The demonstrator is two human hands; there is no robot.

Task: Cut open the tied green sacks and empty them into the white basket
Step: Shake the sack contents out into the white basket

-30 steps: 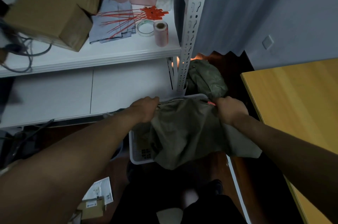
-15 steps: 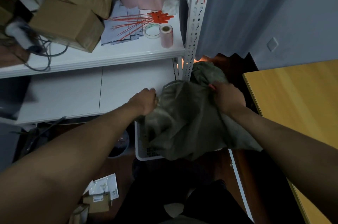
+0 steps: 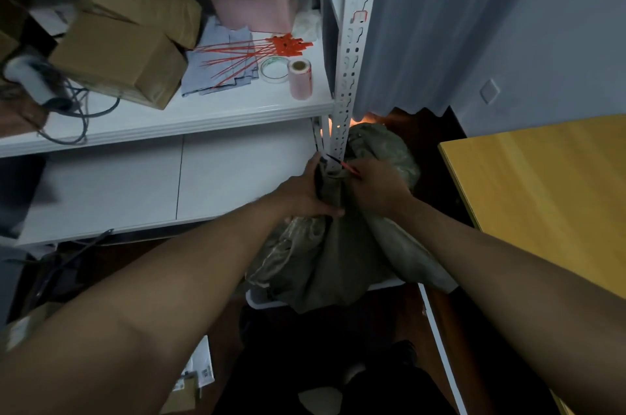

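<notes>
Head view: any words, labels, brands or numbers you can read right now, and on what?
No text reads clearly.
White packets on the floor: printed labels, too small and blurred to read.
Brown box beside them: a label, blurred.
Pink roll on the shelf: no print shows.
Cardboard boxes: no print shows.
Green sack, held at its neck by left hand and right hand: no marking shows.

A: How much of the white basket shows?
B: Only its near rim; the green sack drapes over the rest.
A: And the second sack?
B: Partly hidden behind the shelf post and the right hand.
A: The red thing by the fingers?
B: Too small to tell. The bench is cut off at the right edge.
</notes>
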